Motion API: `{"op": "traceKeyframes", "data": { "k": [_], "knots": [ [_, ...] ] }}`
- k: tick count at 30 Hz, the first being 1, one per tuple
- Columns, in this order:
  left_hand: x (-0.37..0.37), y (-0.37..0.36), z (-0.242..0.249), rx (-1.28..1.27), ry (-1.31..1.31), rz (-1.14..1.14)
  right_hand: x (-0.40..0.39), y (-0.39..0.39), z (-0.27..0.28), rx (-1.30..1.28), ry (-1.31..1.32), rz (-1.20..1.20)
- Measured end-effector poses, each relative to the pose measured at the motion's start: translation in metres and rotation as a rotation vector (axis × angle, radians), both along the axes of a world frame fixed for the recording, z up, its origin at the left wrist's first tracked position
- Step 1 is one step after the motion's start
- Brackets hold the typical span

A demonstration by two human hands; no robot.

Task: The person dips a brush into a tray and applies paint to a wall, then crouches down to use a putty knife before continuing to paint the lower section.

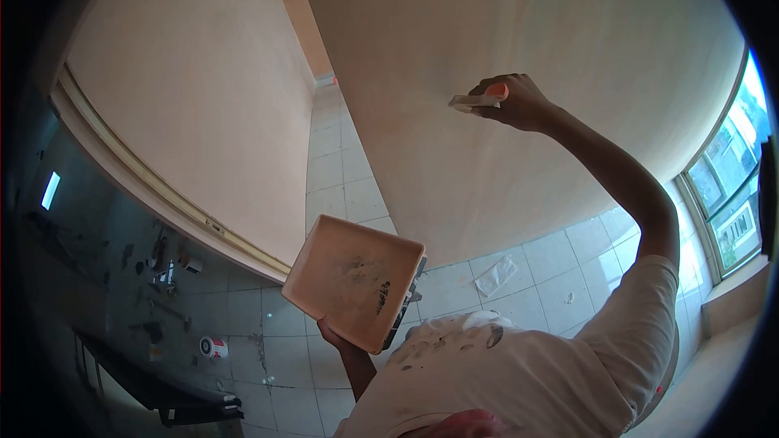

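Observation:
My right hand [523,104] is raised in front of the wall on the right, fingers closed round a flat brush-like tool [477,103]. The tool has a pale, broad end pointing left toward the wall and an orange part by my fingers. Low at centre, my left hand [333,334] grips the lower left edge of a shallow, peach-coloured paint tray [324,276]. Grey smudges and dark marks show on the tray's inner floor, and its right side is dark and stained. Most of my left hand's fingers are hidden beneath the tray.
The plastered wall [422,138] fills the right. A door track [154,168] runs along the left wall. On the tiled floor [442,290] lie a clear plastic wrapper [495,276], a white-and-red tub [213,347] and scattered tools. A window [730,178] stands at far right.

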State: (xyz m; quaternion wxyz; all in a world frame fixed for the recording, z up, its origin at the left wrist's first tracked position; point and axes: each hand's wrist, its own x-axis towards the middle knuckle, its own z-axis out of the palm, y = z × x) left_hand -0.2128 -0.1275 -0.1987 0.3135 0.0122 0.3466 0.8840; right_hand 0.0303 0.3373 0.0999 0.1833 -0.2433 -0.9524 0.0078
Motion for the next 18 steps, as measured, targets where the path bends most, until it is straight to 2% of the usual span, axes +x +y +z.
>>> {"op": "traceKeyframes", "data": {
  "k": [3,4,6,7,9,10,12,13,15,17,18],
  "knots": [
    [0.0,0.001,-0.004,0.005,0.023,-0.01,0.008,0.029,0.028,0.039,0.16,-0.025],
    [0.0,-0.002,-0.005,-0.019,0.037,-0.021,0.009,0.048,0.052,0.108,0.179,-0.034],
    [0.007,0.0,0.002,-0.02,0.046,0.01,0.018,0.051,0.113,0.448,0.276,-0.107],
    [0.01,0.002,0.005,-0.013,0.047,0.044,0.02,0.017,0.14,0.367,0.349,-0.246],
    [0.011,0.005,0.01,-0.013,0.014,0.047,0.026,0.006,0.162,0.802,0.5,-0.026],
    [0.013,0.004,0.012,-0.015,-0.025,0.054,0.025,0.016,0.152,0.797,0.495,-0.025],
    [0.02,0.005,0.018,-0.052,-0.001,0.075,0.018,0.05,0.11,0.701,0.506,-0.174],
    [0.02,0.006,0.019,-0.084,0.028,0.092,0.017,0.042,0.089,0.807,0.423,-0.004],
    [0.014,0.006,0.014,-0.033,0.01,0.048,0.01,0.037,0.026,0.717,0.246,0.076],
    [0.004,0.001,-0.001,0.021,-0.008,0.007,0.011,0.015,-0.02,0.391,0.079,0.086],
    [-0.004,-0.002,-0.014,0.027,0.001,-0.014,0.01,-0.001,-0.02,0.083,-0.045,-0.013]
  ]
}}
